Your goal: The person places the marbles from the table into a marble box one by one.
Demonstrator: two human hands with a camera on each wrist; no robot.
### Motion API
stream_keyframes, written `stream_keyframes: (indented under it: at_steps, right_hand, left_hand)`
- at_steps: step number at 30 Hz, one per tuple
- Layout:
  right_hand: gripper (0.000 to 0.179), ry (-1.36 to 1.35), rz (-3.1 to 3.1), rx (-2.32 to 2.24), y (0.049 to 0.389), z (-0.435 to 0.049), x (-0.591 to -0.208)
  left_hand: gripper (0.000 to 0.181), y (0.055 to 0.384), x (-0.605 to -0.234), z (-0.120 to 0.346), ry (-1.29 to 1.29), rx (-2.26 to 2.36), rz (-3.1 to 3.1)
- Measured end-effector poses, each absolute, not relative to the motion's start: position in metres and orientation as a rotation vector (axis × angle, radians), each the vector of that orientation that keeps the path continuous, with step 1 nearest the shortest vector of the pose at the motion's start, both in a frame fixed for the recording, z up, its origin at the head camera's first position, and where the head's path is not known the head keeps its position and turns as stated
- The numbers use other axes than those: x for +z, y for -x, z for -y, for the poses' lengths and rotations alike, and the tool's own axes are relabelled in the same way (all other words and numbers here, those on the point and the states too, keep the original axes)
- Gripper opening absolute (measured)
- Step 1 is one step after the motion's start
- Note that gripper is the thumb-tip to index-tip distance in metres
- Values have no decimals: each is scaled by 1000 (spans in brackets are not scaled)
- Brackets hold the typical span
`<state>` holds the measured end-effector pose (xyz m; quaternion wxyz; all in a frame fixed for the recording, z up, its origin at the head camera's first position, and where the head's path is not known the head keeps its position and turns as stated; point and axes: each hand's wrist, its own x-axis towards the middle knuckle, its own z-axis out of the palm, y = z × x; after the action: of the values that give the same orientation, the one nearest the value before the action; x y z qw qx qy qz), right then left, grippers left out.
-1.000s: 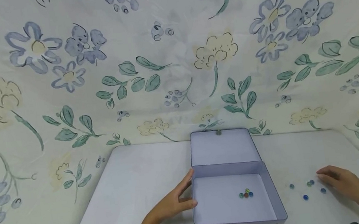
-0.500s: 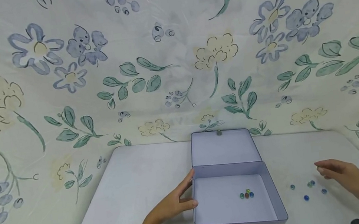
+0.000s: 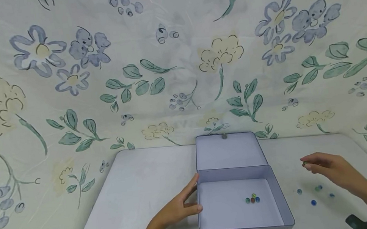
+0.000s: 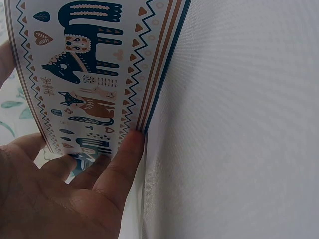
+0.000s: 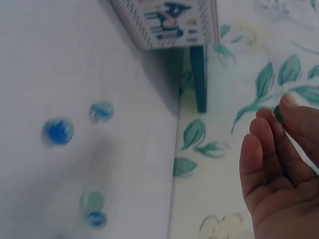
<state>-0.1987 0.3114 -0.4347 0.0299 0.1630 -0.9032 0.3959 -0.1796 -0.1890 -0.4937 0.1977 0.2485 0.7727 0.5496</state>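
A pale lilac tin box (image 3: 228, 217) stands on the white table, its hinged lid (image 3: 229, 151) laid back. Several small marbles (image 3: 253, 200) are clustered inside, right of the middle. My left hand (image 3: 172, 210) rests against the box's left wall, fingers extended; in the left wrist view its fingertips (image 4: 133, 142) touch the animal-printed side. Right of the box and above the table, my right hand (image 3: 336, 172) pinches a dark green marble (image 5: 278, 114) between thumb and forefinger. The other fingers of that hand lie loosely bent in the right wrist view.
Several loose marbles lie on the table (image 3: 149, 172) right of the box, among them a deep blue marble (image 3: 313, 202) and a paler marble (image 3: 299, 191). Floral-printed cloth (image 3: 176, 54) rises behind the table.
My right hand has lifted from beside the loose marbles and moved left toward the box, with a marble showing in its fingertips. The left hand and the box stay in place.
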Motion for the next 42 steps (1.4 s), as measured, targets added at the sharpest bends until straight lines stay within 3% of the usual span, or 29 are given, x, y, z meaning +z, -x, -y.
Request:
stream_keyframes:
  at_steps: [8, 42]
  right_hand:
    - [22, -753, 2706, 1364, 206, -276, -420]
    - [22, -1211, 2749, 1387, 237, -157, -407]
  left_hand:
    - [89, 179, -493, 188, -699, 1536, -2170]
    - [90, 180, -496, 189, -705, 1528, -2187]
